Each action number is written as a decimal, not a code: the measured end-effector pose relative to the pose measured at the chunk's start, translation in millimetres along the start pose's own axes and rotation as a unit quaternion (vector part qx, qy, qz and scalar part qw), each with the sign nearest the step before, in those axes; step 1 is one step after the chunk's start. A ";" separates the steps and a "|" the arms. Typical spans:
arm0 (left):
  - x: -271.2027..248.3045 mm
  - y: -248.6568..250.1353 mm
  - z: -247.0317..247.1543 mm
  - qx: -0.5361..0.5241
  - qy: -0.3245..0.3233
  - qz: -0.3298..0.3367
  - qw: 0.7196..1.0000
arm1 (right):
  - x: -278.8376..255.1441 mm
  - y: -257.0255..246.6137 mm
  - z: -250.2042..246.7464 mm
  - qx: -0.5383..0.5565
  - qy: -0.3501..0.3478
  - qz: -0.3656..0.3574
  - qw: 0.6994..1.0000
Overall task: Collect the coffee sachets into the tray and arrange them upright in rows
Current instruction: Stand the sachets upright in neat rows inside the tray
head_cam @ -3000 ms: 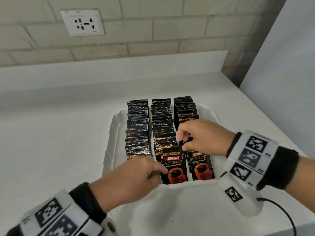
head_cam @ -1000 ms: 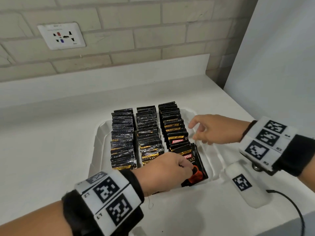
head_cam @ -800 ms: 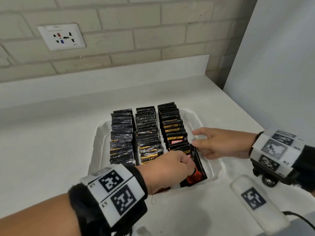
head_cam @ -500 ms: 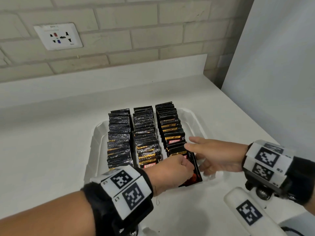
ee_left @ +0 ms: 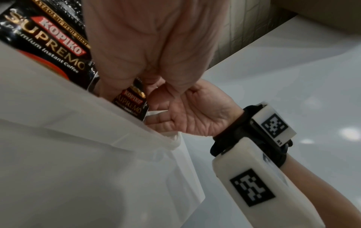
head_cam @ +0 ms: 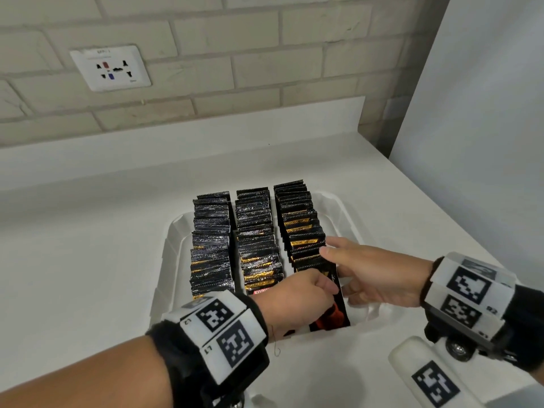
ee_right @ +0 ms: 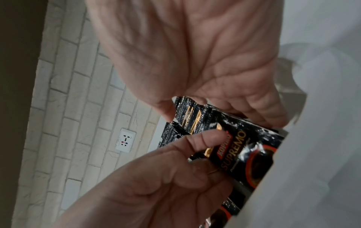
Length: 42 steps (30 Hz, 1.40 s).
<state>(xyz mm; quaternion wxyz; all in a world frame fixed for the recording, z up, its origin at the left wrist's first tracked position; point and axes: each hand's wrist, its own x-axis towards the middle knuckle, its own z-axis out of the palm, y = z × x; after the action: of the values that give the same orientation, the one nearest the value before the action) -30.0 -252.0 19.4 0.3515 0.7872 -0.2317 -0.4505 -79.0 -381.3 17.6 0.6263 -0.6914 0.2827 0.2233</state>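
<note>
A white tray (head_cam: 169, 248) on the counter holds three rows of black coffee sachets standing on edge: left row (head_cam: 210, 245), middle row (head_cam: 256, 240), right row (head_cam: 300, 225). The front sachet (head_cam: 338, 313) of the right row leans with its printed face toward me. My left hand (head_cam: 294, 298) is at the tray's front, fingers curled, thumb (ee_right: 205, 138) on that sachet's face (ee_right: 244, 151). My right hand (head_cam: 368, 269) reaches in from the right, its thumb over the top of the row's front and its fingers against the sachet's right edge.
A white tagged block (head_cam: 432, 381) lies on the counter near the front right. The brick wall behind carries a socket (head_cam: 110, 67). A white panel (head_cam: 485, 142) bounds the right side. Bare counter (head_cam: 88, 245) lies left of the tray.
My right hand has come in from beside the tray's right wall to the front of the right row. My left hand has stayed on the front sachets.
</note>
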 end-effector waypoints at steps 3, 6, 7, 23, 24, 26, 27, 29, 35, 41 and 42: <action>-8.0 3.3 -8.7 -0.004 -0.008 0.017 1.000 | -4.8 -2.4 -5.4 -0.016 0.013 -0.010 1.000; -30.1 10.5 -27.7 -0.046 -0.001 0.039 0.998 | -12.7 -6.4 -15.9 -0.012 0.033 -0.047 0.998; -40.7 11.9 -38.3 -0.073 -0.012 0.052 0.996 | -16.6 -6.9 -21.0 -0.017 0.032 -0.066 0.997; -120.0 -137.3 -65.5 0.128 0.302 0.198 0.924 | -44.8 72.1 -10.1 -0.474 0.093 -0.402 0.778; -118.2 -133.0 -60.0 0.127 0.317 0.216 0.915 | -43.6 74.6 -9.7 -0.477 0.103 -0.407 0.772; -110.5 -125.5 -53.1 0.145 0.348 0.247 0.893 | -43.3 73.1 -6.6 -0.481 0.116 -0.399 0.772; -106.9 -120.6 -49.8 0.161 0.350 0.263 0.884 | -44.7 71.5 -4.6 -0.476 0.119 -0.384 0.782; -97.8 -107.8 -43.3 0.154 0.339 0.259 0.891 | -47.2 66.9 -0.8 -0.468 0.120 -0.371 0.793; -67.5 -89.4 -29.1 0.086 0.273 0.174 0.942 | -41.5 51.5 6.3 -0.556 0.091 -0.278 0.778; -71.3 -89.1 -25.6 0.125 0.228 0.179 0.949 | -35.2 52.1 16.8 -0.564 0.033 -0.261 0.783; -73.4 -92.8 -27.6 0.128 0.227 0.188 0.947 | -33.5 51.7 18.0 -0.562 0.029 -0.264 0.784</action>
<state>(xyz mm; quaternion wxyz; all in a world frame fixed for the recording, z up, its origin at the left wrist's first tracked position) -37.1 -132.6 -1.6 0.3693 0.8493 -0.3454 -0.1518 -137.7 -362.6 -0.5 0.1531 -0.9747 -0.0679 0.1483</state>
